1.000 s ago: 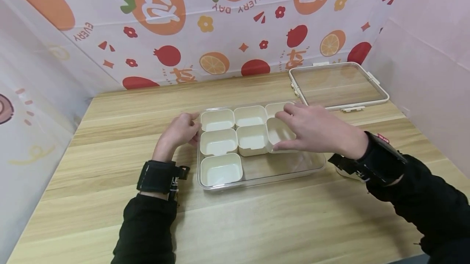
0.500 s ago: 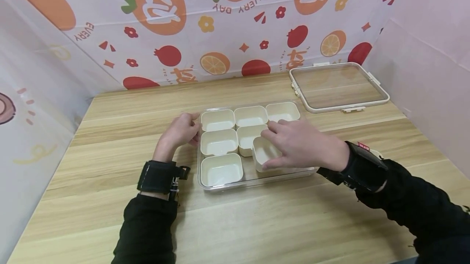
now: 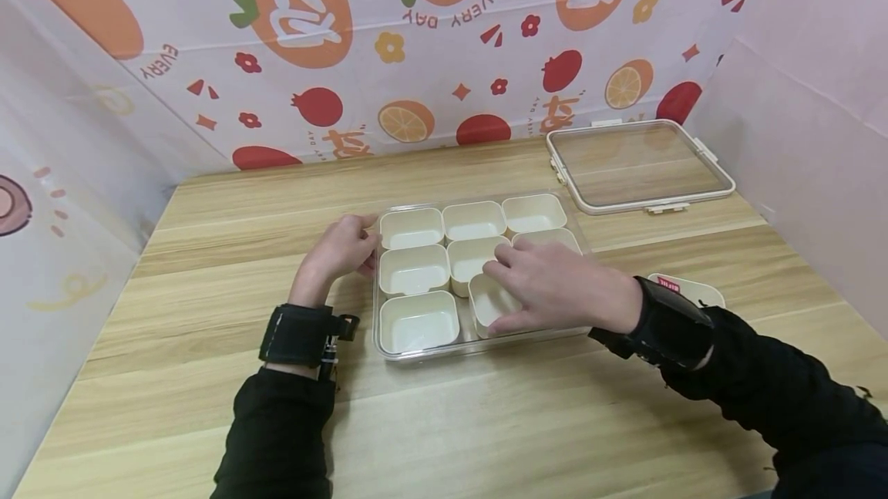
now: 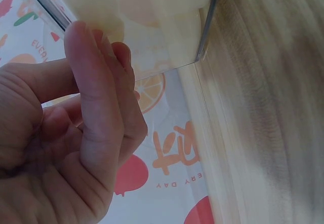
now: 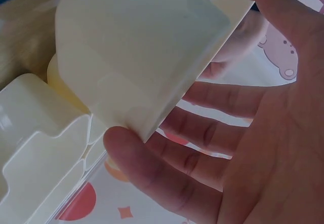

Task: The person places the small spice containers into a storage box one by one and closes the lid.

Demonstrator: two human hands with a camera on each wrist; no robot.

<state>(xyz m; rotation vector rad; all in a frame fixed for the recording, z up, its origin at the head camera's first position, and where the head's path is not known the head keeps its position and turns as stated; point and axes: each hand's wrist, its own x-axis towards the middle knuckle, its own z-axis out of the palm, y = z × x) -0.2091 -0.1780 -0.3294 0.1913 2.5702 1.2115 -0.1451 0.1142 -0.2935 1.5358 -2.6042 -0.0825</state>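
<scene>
A clear plastic box point(image 3: 433, 354) stands on the table with several cream cups in it, such as the front-left cup point(image 3: 419, 321). My right hand point(image 3: 565, 283) pinches the wall of another cream cup point(image 3: 491, 300), thumb on one side and fingers on the other. That cup sits low in the box's front row, right of the front-left cup; its far side is hidden by the hand. In the right wrist view the cup point(image 5: 136, 57) fills the upper middle. My left hand point(image 3: 340, 248) touches the box's left wall with bent, relaxed fingers, fingertips point(image 4: 76, 31) near the rim.
A clear lid point(image 3: 645, 167) with a cream frame and clips lies at the back right. Behind my right wrist is a cream, rounded piece point(image 3: 704, 295), partly hidden. The fruit-printed cloth point(image 3: 444, 44) stands along the table's point(image 3: 208, 314) back edge.
My right hand has moved left and toward the front, carrying a cup from the middle row's right end to the front row. A cup now shows at that right end. The left hand stays still.
</scene>
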